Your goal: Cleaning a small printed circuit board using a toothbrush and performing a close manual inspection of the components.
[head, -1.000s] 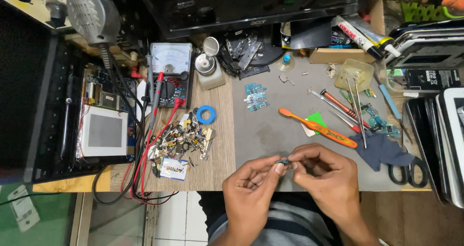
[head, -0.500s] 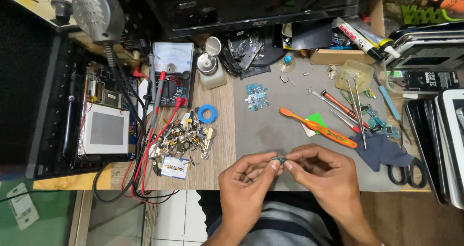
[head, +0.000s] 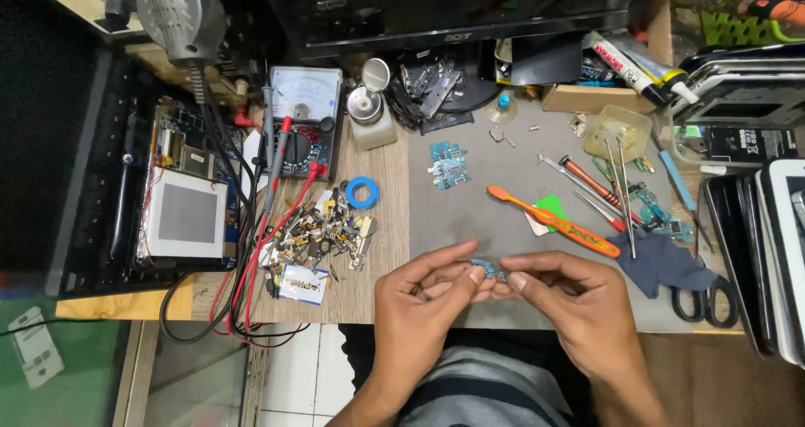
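**Small flex part pinched between both hands at the near edge**

My left hand (head: 423, 297) and my right hand (head: 579, 297) meet just above the near edge of the surface (head: 386, 297), over the grey rubber work mat (head: 486, 217). Between thumb and fingertips of both I hold a small blue-green flex circuit piece with a dark connector end (head: 489, 268); each grip is narrow, closed on one end of it, the left on the left end and the right on the right. The piece is lifted clear of the mat and held roughly level.

As far as I can judge, the work is midway: the part is in hand and under inspection or adjustment, and no tool is taken up. The orange-handled brush (head: 553, 220) lies untouched on the mat beyond my right hand, with the metal tweezers (head: 619, 188) further toward the right edge. A second blue circuit strip (head: 447, 164) rests near the mat's far left corner. The heap of small salvaged metal parts (head: 323, 230) sits on the wood toward the left, near the analogue multimeter with red probe leads (head: 300, 121).
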